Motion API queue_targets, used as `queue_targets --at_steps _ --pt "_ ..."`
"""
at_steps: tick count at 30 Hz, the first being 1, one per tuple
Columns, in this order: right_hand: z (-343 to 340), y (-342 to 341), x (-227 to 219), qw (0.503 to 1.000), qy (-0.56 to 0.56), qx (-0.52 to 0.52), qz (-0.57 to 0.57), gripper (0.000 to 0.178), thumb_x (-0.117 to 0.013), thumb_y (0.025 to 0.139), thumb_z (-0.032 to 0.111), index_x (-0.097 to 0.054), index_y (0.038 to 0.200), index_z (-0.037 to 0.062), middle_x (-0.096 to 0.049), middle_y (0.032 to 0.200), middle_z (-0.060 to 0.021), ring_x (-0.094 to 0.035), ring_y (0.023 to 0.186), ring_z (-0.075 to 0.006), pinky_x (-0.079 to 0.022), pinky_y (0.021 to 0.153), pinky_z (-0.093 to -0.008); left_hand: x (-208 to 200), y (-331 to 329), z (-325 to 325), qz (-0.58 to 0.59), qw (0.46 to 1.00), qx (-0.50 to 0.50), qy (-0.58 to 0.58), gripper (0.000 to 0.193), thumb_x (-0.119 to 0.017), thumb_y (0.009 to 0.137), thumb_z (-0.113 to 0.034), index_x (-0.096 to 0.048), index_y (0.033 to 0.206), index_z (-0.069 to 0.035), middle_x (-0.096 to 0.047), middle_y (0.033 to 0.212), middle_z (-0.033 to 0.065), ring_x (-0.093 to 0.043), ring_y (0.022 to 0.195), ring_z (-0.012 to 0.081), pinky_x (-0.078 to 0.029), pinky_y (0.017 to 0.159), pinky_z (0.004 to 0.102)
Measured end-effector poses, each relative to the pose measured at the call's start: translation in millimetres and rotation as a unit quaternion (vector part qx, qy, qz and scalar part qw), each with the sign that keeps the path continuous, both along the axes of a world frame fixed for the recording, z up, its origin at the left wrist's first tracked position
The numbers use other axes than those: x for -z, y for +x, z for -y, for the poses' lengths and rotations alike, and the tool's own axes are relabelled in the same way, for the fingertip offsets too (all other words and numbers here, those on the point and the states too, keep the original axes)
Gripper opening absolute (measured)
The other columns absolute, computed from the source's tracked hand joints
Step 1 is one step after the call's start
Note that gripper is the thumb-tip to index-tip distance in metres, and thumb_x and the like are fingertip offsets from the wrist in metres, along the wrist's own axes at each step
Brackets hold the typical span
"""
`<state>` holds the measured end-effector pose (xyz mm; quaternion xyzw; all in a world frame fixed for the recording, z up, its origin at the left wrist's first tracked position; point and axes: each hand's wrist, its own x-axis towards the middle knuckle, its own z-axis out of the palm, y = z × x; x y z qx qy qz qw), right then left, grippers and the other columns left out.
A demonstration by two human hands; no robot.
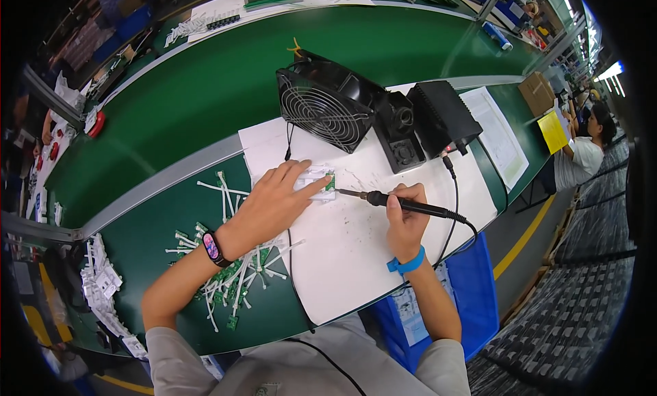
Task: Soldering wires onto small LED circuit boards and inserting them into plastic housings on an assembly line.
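Observation:
A small white plastic housing [320, 195] with a green circuit board [330, 180] at its right end lies on the white work sheet [342, 259]. My left hand [277, 196] reaches over the housing and holds it down, its fingertips at the green board. In my right hand [407, 218] is a soldering iron [404, 203], gripped like a pen. The iron's metal tip points left, right beside the board; whether they touch I cannot tell.
A black fan [325, 112] stands behind the housing, next to a black power box [443, 119]. Green boards with white leads [239, 283] are piled at left, near a row of white housings [106, 286]. A blue bin [472, 293] sits below the right edge. A person [585, 146] sits far right.

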<state>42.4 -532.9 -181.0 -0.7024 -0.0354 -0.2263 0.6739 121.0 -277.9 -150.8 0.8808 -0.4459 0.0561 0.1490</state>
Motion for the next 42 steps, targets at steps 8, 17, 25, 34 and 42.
queue_targets --at_steps 8,17,25,34,42 --pt "0 2 -2 0.999 -0.025 0.017 0.018 0.016 -0.062 0.098 -0.001 -0.047 0.095 0.0051 -0.054 0.076 -0.0016 -0.040 0.064 -0.0035 -0.032 0.056 -0.0197 -1 1 2 0.017 1.000 -0.004 0.006 0.053 -0.070 0.090 -0.013 -0.060 0.142 -0.016 -0.055 0.139 0.0175 -0.053 0.123 0.0336 -0.049 0.102 0.0413" --pt "-1 1 -3 0.999 -0.019 0.021 0.017 0.016 -0.063 0.097 0.000 -0.048 0.095 0.0054 -0.054 0.076 -0.0009 -0.040 0.064 -0.0032 -0.032 0.057 -0.0196 -1 2 3 0.031 0.999 0.004 0.008 0.053 -0.071 0.090 -0.017 -0.060 0.142 -0.016 -0.056 0.137 0.0177 -0.055 0.120 0.0341 -0.053 0.098 0.0405" --pt "-1 1 -2 0.996 0.018 0.080 0.026 0.015 -0.063 0.098 0.001 -0.049 0.097 0.0049 -0.054 0.081 -0.0024 -0.043 0.069 -0.0045 -0.034 0.057 -0.0197 0 -2 4 0.034 0.999 -0.014 0.014 0.055 -0.072 0.090 -0.019 -0.058 0.143 -0.017 -0.056 0.137 0.0197 -0.058 0.118 0.0344 -0.055 0.094 0.0397" --pt "1 0 -1 0.994 -0.006 0.100 0.034 0.013 -0.061 0.098 -0.001 -0.050 0.098 0.0038 -0.052 0.080 -0.0029 -0.044 0.074 -0.0086 -0.037 0.071 -0.0249 9 10 -5 0.085 0.996 0.011 -0.037 0.047 -0.075 0.087 -0.039 -0.071 0.124 -0.011 -0.063 0.115 0.0132 -0.059 0.100 0.0280 -0.049 0.089 0.0383" --pt "-2 -1 -2 0.994 0.034 0.098 0.040 0.014 -0.063 0.096 -0.006 -0.051 0.099 0.0013 -0.055 0.078 -0.0050 -0.051 0.066 -0.0093 -0.041 0.061 -0.0232 2 -16 -4 0.023 0.999 -0.027 -0.002 0.052 -0.072 0.092 -0.036 -0.064 0.138 -0.012 -0.062 0.123 0.0172 -0.057 0.108 0.0311 -0.044 0.097 0.0406"
